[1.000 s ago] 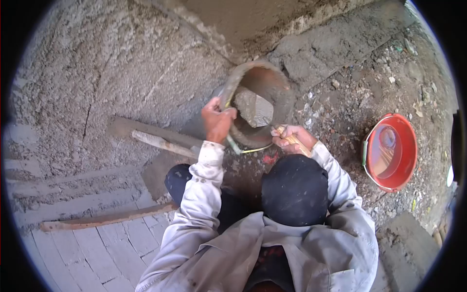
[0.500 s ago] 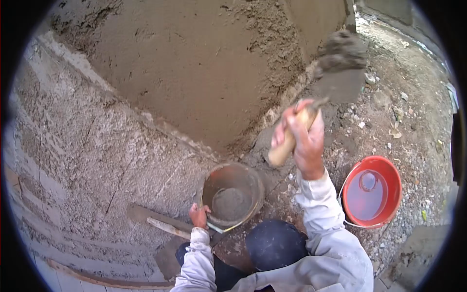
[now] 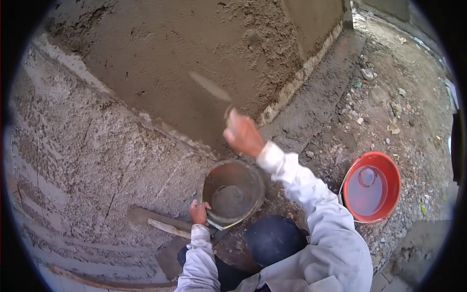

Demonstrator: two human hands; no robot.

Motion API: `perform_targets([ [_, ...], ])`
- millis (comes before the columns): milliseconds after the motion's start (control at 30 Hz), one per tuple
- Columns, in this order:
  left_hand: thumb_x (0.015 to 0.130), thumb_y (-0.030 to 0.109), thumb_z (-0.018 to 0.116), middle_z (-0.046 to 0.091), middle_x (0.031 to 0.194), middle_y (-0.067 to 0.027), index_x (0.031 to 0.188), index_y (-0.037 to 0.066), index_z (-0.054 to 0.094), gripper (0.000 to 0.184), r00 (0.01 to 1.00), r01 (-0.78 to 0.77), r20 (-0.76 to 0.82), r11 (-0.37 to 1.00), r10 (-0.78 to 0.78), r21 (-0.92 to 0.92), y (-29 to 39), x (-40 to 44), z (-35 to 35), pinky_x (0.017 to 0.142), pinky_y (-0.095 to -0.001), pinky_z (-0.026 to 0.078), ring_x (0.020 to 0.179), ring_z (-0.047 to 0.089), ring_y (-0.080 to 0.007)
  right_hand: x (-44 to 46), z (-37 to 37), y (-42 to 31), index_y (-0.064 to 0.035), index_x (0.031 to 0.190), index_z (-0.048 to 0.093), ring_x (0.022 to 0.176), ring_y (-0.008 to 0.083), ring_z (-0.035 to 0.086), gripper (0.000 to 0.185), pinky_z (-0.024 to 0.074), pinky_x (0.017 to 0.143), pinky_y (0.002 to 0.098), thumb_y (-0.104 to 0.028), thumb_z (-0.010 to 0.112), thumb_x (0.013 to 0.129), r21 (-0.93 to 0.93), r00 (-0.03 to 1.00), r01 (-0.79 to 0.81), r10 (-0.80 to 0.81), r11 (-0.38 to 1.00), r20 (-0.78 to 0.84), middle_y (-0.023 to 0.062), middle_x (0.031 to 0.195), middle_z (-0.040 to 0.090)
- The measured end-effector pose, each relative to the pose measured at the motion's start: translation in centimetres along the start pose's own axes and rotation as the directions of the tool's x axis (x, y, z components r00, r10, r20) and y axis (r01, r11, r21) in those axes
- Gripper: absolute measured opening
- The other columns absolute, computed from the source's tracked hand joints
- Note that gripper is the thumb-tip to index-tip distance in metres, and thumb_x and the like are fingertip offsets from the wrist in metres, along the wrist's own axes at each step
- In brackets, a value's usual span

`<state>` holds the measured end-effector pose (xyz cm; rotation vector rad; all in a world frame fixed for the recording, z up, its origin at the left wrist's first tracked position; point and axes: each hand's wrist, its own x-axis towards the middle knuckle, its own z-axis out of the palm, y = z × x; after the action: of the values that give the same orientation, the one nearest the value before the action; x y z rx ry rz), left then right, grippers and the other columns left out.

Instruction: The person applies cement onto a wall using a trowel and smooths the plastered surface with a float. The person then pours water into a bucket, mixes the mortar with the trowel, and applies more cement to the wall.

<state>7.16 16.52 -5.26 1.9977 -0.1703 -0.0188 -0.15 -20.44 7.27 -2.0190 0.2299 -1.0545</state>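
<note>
My right hand [image 3: 244, 135] is closed around the handle of a trowel [image 3: 210, 86], held in front of the wet mortar wall [image 3: 170, 58]. Motion smears the blade, seen nearly edge-on; whether it touches the wall I cannot tell. My left hand [image 3: 199, 212] grips the near-left rim of a dark bucket [image 3: 258, 194], fingers curled over the edge beside its handle. Grey mortar [image 3: 229, 200] lies in the bottom of that bucket.
On the right stands a red bucket [image 3: 395, 182] of cloudy water with something round in it. A wooden-handled flat tool [image 3: 168, 227] lies left of my left hand. Rubble [image 3: 384, 126] covers the ground at right; rough mortar [image 3: 112, 160] spreads at left.
My right hand has swung the trowel left, from over the ground to the wall. The mortar lump on its blade no longer shows. My left hand stays on the bucket rim.
</note>
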Motion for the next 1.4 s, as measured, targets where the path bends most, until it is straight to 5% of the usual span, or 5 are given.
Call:
perform_targets([
  [467, 0.065, -0.001, 0.068, 0.071, 0.113, -0.0135, 0.116, -0.009, 0.067, 0.051, 0.896, -0.242, 0.381, 0.97, 0.23, -0.018, 8.1, -10.0, 8.5, 0.095, -0.0315, 0.049, 0.106, 0.065, -0.0199, -28.0, 10.0, 8.0, -0.0015, 0.078, 0.065, 0.071, 0.0295, 0.068, 0.036, 0.0532, 0.068, 0.0377, -0.033, 0.058, 0.094, -0.289, -0.038, -0.691, 0.365, 0.663, 0.93, 0.0171, 0.08, 0.069],
  [633, 0.066, -0.001, 0.066, 0.071, 0.116, -0.018, 0.118, -0.008, 0.066, 0.053, 0.876, -0.394, 0.336, 0.916, 0.347, 0.079, 6.4, -10.8, 8.5, 0.097, -0.0318, 0.049, 0.109, 0.067, -0.0242, -28.4, 4.3, 4.1, -0.006, 0.097, 0.053, 0.054, 0.0034, 0.047, 0.006, 0.0387, 0.05, 0.0157, -0.01, 0.052, 0.092, -0.065, 0.05, -0.88, -0.228, -0.471, 0.972, 0.0011, 0.075, 0.05],
  [767, 0.066, -0.003, 0.065, 0.066, 0.086, -0.0052, 0.096, -0.004, 0.068, 0.03, 0.957, -0.158, 0.24, 0.987, 0.162, -0.039, 4.8, -6.2, 6.0, 0.069, -0.0267, 0.048, 0.077, 0.06, -0.0118, -27.6, 1.9, 3.0, -0.0037, 0.103, 0.047, 0.042, 0.0061, 0.041, 0.017, 0.0349, 0.032, 0.0208, -0.009, 0.049, 0.087, 0.065, 0.244, -0.745, -0.18, -0.664, 0.953, 0.0045, 0.075, 0.049],
  [1167, 0.06, 0.0, 0.066, 0.043, 0.062, 0.0032, 0.062, 0.01, 0.04, 0.028, 0.997, 0.083, -0.011, 0.994, -0.083, 0.073, 0.7, 0.7, 0.1, 0.049, -0.0317, 0.031, 0.059, 0.039, -0.0098, -9.9, -12.7, -4.3, -0.0072, 0.112, 0.04, 0.059, 0.0157, 0.054, 0.028, 0.0522, 0.053, 0.0324, -0.006, 0.056, 0.089, 0.965, 0.945, -0.192, 0.3, 0.177, 0.133, 0.0082, 0.089, 0.052],
  [1400, 0.059, -0.001, 0.065, 0.04, 0.059, 0.0048, 0.06, 0.01, 0.037, 0.03, 0.997, 0.07, -0.031, 0.995, -0.068, 0.068, -0.8, 1.4, 0.4, 0.046, -0.0325, 0.028, 0.056, 0.036, -0.0096, 5.9, -16.9, 0.7, -0.0034, 0.114, 0.038, 0.076, 0.0202, 0.062, 0.029, 0.0558, 0.069, 0.0348, -0.006, 0.058, 0.094, 0.355, 0.635, 0.22, 0.143, 0.909, -0.759, 0.0096, 0.096, 0.055],
])
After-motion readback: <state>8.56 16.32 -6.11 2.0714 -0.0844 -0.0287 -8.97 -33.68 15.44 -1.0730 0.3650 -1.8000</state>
